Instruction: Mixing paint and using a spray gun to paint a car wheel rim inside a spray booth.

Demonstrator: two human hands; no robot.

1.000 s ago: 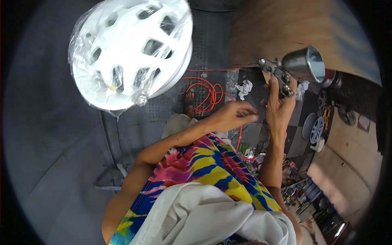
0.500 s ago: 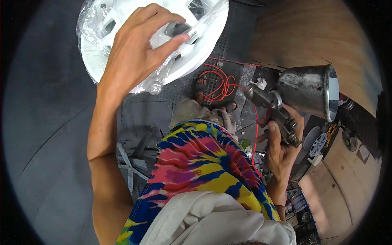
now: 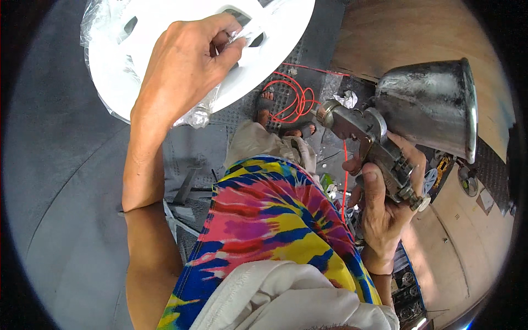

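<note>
Thumb and forefinger of the left hand (image 3: 190, 69) nearly meet, pinching film (image 3: 197, 116) on the wheel (image 3: 269, 52), upper left, its top cut off; the forearm (image 3: 146, 165) rises steeply. The right hand (image 3: 385, 212) curls around the spray gun (image 3: 382, 148), fingers partly hidden.

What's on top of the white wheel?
Clear plastic film is on the white wheel. The left hand hides part of it; what lies beneath the hand can't be seen.
</note>
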